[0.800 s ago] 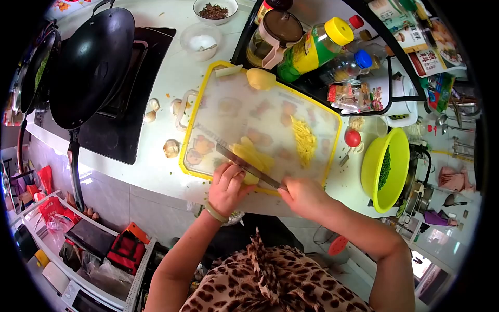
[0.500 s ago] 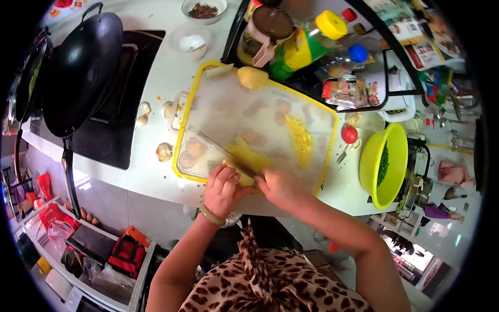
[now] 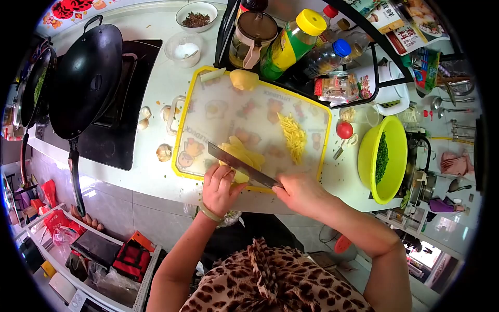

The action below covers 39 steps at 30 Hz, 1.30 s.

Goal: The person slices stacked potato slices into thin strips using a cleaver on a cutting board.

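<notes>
My right hand (image 3: 296, 191) is closed round the handle of a knife (image 3: 240, 165), whose blade lies slantwise along the potato by my left fingers. My left hand (image 3: 219, 190) holds the potato piece (image 3: 239, 177) down at the near edge of the yellow-rimmed cutting board (image 3: 327, 136), fingertips close to the blade. Just beyond the blade are overlapping potato slices (image 3: 244, 153). Thin potato shreds (image 3: 293, 138) form a pile on the board's right part. A peeled potato (image 3: 244, 80) and a pale strip (image 3: 212, 75) rest at the far edge.
Left of the board are garlic (image 3: 163, 152) and a hob (image 3: 130, 130) with a black wok (image 3: 86, 78). A rack holding bottles (image 3: 293, 44) stands behind. On the right are a peeler (image 3: 340, 151), a red round item (image 3: 344, 130) and a green bowl (image 3: 367, 161).
Against the earlier frames, the whole view has shifted a little. The knife and my right hand moved left and back right. My left hand stays on the potato piece.
</notes>
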### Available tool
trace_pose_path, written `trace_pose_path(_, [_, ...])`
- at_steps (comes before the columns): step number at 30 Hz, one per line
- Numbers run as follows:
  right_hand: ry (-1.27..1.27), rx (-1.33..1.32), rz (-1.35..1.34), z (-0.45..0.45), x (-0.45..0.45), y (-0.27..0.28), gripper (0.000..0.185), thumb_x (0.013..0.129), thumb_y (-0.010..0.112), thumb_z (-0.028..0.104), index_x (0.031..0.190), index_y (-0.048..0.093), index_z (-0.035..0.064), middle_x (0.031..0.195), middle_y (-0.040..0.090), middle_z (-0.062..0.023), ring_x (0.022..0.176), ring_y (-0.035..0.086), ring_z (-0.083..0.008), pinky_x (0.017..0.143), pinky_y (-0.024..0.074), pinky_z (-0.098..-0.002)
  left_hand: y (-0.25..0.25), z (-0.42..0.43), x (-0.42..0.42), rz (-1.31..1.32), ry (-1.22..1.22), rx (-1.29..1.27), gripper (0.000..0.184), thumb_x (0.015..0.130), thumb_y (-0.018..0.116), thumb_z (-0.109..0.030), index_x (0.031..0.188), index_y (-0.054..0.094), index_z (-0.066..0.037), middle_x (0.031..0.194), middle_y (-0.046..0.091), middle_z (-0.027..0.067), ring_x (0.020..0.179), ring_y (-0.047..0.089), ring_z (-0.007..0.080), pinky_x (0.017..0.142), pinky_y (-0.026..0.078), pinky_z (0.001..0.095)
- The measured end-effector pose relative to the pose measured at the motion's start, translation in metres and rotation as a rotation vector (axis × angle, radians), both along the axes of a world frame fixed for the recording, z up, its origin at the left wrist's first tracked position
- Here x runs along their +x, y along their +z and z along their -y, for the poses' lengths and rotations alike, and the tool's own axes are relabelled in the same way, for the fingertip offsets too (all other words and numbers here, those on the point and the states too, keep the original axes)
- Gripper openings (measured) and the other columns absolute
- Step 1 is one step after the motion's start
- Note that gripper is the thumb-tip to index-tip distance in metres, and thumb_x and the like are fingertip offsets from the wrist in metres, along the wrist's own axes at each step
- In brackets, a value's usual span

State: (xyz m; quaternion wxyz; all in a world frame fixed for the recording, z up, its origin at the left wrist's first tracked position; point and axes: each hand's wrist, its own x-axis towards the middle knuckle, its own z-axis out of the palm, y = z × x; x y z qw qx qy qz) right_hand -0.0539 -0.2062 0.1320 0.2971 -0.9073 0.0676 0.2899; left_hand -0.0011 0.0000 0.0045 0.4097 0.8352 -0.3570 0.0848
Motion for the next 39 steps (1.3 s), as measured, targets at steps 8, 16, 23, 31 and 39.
trace_pose_path(8, [0.023, -0.026, -0.093, 0.002, 0.006, 0.006, 0.022, 0.090, 0.052, 0.022, 0.086, 0.056, 0.0006, 0.072, 0.061, -0.0196, 0.069, 0.060, -0.0398, 0.063, 0.0468, -0.0488, -0.002, -0.001, 0.002, -0.011, -0.006, 0.000, 0.050, 0.061, 0.082, -0.016, 0.102, 0.057, -0.003, 0.109, 0.054, 0.0100, 0.105, 0.050, 0.0326, 0.088, 0.045, 0.0408])
trace_pose_path(16, [0.044, -0.050, -0.115, 0.006, 0.010, 0.013, 0.022, 0.091, 0.053, 0.023, 0.087, 0.056, 0.0008, 0.070, 0.059, -0.0190, 0.067, 0.059, -0.0390, 0.061, 0.0463, -0.0475, -0.003, 0.000, 0.003, -0.038, -0.014, -0.044, 0.052, 0.060, 0.082, -0.015, 0.102, 0.055, -0.003, 0.108, 0.055, 0.0108, 0.104, 0.051, 0.0331, 0.087, 0.046, 0.0410])
trace_pose_path(23, [0.057, -0.044, -0.061, 0.008, 0.003, 0.010, 0.024, 0.091, 0.054, 0.025, 0.086, 0.057, 0.0013, 0.069, 0.059, -0.0189, 0.067, 0.059, -0.0390, 0.061, 0.0458, -0.0474, -0.004, 0.000, 0.002, -0.038, -0.011, -0.059, 0.052, 0.060, 0.083, -0.015, 0.103, 0.055, -0.002, 0.109, 0.054, 0.0114, 0.104, 0.051, 0.0338, 0.088, 0.046, 0.0417])
trace_pose_path(31, [0.066, -0.061, -0.069, 0.004, -0.002, 0.007, 0.024, 0.091, 0.052, 0.024, 0.087, 0.056, 0.0000, 0.070, 0.059, -0.0207, 0.068, 0.059, -0.0404, 0.062, 0.0457, -0.0491, -0.002, 0.000, 0.003, -0.048, -0.012, -0.045, 0.051, 0.060, 0.082, -0.014, 0.103, 0.055, -0.002, 0.110, 0.054, 0.0115, 0.105, 0.051, 0.0338, 0.088, 0.046, 0.0420])
trace_pose_path(39, [0.063, -0.040, -0.107, -0.008, 0.010, -0.005, 0.023, 0.091, 0.051, 0.022, 0.088, 0.056, -0.0002, 0.070, 0.059, -0.0214, 0.067, 0.058, -0.0417, 0.062, 0.0455, -0.0494, -0.003, -0.001, 0.003, -0.053, -0.016, -0.029, 0.046, 0.062, 0.081, -0.016, 0.100, 0.058, -0.002, 0.110, 0.055, 0.0097, 0.106, 0.051, 0.0325, 0.088, 0.046, 0.0416])
